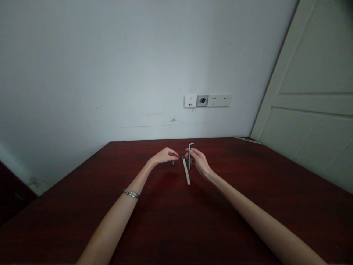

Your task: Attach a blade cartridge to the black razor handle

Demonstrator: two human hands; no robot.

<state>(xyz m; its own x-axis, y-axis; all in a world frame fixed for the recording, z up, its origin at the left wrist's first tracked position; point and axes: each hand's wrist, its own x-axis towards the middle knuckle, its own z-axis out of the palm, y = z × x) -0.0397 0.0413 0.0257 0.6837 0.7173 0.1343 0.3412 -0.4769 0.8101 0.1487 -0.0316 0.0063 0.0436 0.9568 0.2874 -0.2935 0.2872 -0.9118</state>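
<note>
My right hand [200, 161] is closed on a thin dark tool with a hooked metal tip [190, 154], held upright over the dark red table [234, 191]. My left hand [165, 155] pinches a small dark piece [173, 162] just left of it. A pale flat strip [186, 170] hangs or lies between the two hands, its upper end near my right fingers. A silver bracelet [131, 193] is on my left wrist.
A white wall rises behind the table, with a row of sockets and a switch [207, 100]. A pale door [311, 106] stands at the right. A thin greenish object [247, 139] lies at the table's far right edge.
</note>
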